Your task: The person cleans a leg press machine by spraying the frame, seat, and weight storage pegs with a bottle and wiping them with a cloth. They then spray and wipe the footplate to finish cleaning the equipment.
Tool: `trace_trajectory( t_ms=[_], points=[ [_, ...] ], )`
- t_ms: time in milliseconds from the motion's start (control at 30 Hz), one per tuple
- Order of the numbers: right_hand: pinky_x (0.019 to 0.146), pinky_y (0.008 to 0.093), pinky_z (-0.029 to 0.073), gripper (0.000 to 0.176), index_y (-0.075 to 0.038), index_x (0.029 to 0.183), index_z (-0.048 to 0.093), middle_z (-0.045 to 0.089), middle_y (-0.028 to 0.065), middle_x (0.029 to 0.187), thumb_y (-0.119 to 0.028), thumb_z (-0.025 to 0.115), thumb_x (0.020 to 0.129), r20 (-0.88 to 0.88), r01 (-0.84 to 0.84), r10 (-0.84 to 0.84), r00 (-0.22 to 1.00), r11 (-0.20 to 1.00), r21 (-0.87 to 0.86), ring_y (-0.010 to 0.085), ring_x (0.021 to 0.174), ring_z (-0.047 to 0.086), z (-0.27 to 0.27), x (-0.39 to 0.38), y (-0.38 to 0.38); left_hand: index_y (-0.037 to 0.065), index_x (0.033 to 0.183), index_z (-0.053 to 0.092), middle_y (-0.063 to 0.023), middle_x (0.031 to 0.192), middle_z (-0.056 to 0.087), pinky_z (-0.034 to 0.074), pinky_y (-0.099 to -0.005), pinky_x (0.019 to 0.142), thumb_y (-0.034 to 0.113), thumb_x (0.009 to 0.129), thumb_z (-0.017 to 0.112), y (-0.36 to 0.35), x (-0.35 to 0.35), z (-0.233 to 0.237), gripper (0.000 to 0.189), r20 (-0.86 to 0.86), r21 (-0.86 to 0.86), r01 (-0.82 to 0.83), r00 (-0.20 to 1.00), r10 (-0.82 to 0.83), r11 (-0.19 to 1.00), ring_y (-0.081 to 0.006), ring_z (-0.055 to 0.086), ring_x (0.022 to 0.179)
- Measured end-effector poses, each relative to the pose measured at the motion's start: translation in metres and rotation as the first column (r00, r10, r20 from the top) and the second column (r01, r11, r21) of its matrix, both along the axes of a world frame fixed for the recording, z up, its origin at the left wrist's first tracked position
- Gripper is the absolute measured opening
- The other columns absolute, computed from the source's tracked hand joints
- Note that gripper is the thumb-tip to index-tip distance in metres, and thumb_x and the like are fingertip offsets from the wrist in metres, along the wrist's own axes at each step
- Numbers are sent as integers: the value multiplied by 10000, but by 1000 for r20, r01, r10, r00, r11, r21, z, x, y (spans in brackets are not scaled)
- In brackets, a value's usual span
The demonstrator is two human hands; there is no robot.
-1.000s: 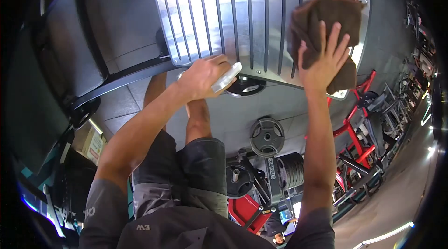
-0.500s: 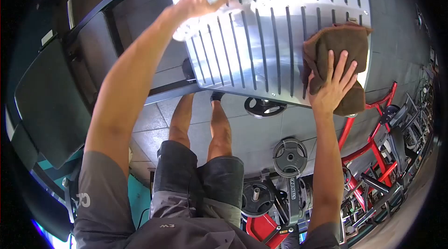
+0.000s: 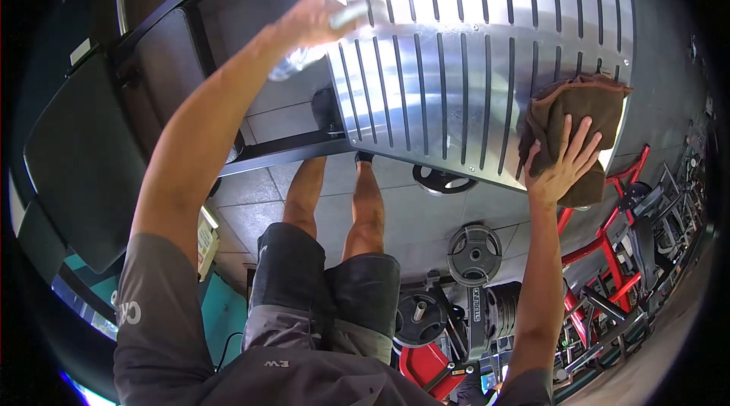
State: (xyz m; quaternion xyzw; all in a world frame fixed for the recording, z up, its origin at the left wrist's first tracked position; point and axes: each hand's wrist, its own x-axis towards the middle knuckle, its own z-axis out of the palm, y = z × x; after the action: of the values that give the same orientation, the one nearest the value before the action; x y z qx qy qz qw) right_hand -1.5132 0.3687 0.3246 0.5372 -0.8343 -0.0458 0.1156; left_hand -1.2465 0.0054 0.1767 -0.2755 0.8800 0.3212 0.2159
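Observation:
My left hand (image 3: 308, 22) is closed around a spray bottle with a pale nozzle head (image 3: 348, 14). The bottle's clear body (image 3: 295, 64) hangs below my fist, blurred by motion, at the left edge of a slotted metal plate (image 3: 449, 52). On the plate's right side lies a folded brown towel (image 3: 589, 102). My right hand (image 3: 566, 166) rests flat on it with the fingers spread, and part of the towel overhangs the near edge. Two rows of dark slots run across the shiny plate.
A dark metal frame (image 3: 285, 149) joins the plate at left, beside black padded panels (image 3: 76, 163). Below are weight plates (image 3: 474, 254) and a red-and-black machine (image 3: 430, 368). Red gym frames (image 3: 620, 246) stand at right. My legs (image 3: 365, 208) are under the plate's near edge.
The plate sits further right and lower in view. My left hand and the spray bottle have shifted left relative to it. My right hand stays on the towel, at about the same spot.

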Motion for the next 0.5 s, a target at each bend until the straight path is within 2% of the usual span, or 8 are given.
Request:
trace_trajectory(
  t_ms=[67, 133, 200, 300, 333, 400, 433, 500],
  points=[
    [1144, 612, 185, 713, -171, 1506, 402, 274, 133, 1602, -428, 557, 859, -9, 1, 0, 1000, 1000, 8, 471, 1447, 220, -3, -3, 4, 103, 1139, 639, -111, 962, 698, 570, -426, 824, 391, 959, 582, 45, 18, 5, 345, 115, 96, 55, 991, -66, 994, -228, 685, 780],
    [1142, 615, 185, 699, -155, 1505, 402, 269, 145, 1602, -416, 555, 876, 4, -5, 5, 1000, 1000, 5, 470, 1452, 211, -2, -2, 3, 97, 1038, 634, -114, 975, 682, 566, -416, 815, 325, 925, 617, 95, 52, 7, 255, -217, 113, 129, 971, -103, 985, -263, 678, 850],
    [1139, 620, 182, 695, -136, 1508, 394, 259, 159, 1602, -403, 558, 889, 24, 30, -30, 999, 999, -13, 475, 1455, 197, -2, 4, 0, 84, 1020, 625, -127, 1009, 664, 562, -409, 807, 276, 871, 675, 133, 60, 36, 248, -146, 271, 183, 978, -147, 945, -289, 664, 918],
    [1129, 646, 162, 716, -92, 1524, 345, 207, 205, 1607, -377, 582, 911, 94, 99, -95, 991, 994, -37, 504, 1457, 148, -15, 45, 4, 49, 1034, 633, -156, 1016, 643, 565, -435, 773, 246, 844, 699, 189, 100, 43, 282, -479, 305, 96, 875, 65, 948, -342, 650, 901],
    [1157, 607, 133, 778, 43, 1520, 249, 186, 235, 1601, -309, 595, 918, 335, 155, -111, 936, 982, -108, 487, 1465, 96, -20, 75, 4, 40, 1049, 638, -167, 1008, 635, 563, -444, 764, 244, 838, 706, 203, 110, 52, 302, -498, 336, 47, 857, 135, 941, -359, 644, 888],
    [1149, 651, 110, 802, 7, 1504, 279, 173, 270, 1581, -210, 643, 823, 238, 0, -123, 963, 888, 460, 554, 1439, 82, -32, 116, 16, 33, 1049, 650, -172, 996, 627, 557, -459, 752, 224, 828, 717, 222, 127, 73, 299, -516, 360, -33, 825, 229, 932, -373, 638, 881],
    [1109, 720, 95, 808, -70, 1497, 327, 175, 270, 1580, -174, 650, 763, 251, -182, 82, 964, 896, 404, 584, 1424, 95, -55, 135, 33, 31, 1033, 651, -172, 1008, 629, 557, -449, 754, 210, 817, 724, 226, 136, 86, 289, -445, 438, -68, 850, 282, 896, -373, 640, 890],
    [1068, 771, 64, 834, -128, 1518, 322, 170, 249, 1593, -114, 634, 746, 277, -150, 38, 960, 905, 398, 607, 1413, 91, -81, 157, 24, 25, 997, 654, -170, 1017, 633, 559, -429, 753, 180, 793, 740, 231, 156, 104, 270, -381, 493, -133, 855, 351, 860, -366, 647, 891]
  ],
)
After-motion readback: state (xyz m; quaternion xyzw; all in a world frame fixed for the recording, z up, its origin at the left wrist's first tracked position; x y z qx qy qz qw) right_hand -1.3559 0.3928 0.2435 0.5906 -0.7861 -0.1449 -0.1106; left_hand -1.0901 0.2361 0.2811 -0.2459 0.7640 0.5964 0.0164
